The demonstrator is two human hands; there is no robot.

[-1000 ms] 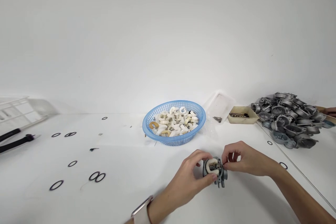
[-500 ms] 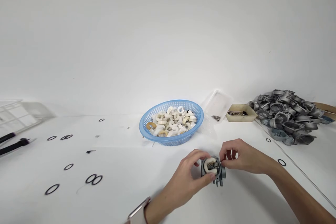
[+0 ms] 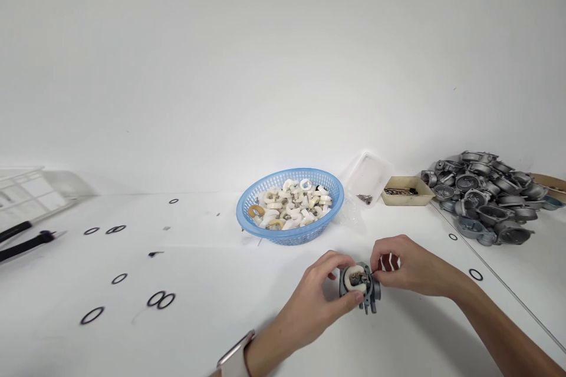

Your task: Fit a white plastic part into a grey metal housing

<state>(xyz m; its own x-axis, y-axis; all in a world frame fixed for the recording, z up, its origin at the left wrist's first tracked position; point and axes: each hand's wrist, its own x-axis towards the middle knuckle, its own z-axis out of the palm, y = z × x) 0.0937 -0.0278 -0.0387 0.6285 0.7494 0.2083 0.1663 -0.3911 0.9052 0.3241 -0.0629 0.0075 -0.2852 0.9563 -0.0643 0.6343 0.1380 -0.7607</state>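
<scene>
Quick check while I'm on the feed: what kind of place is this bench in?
Probably a small-parts assembly bench in a workshop. A heap of grey metal castings lies at the right, a blue basket holds white plastic parts, and both hands, left and right, hold one metal part.

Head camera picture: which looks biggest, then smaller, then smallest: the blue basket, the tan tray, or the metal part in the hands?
1. Blue basket
2. Tan tray and metal part: they look alike, and the part is nearer, so unsure.
</scene>
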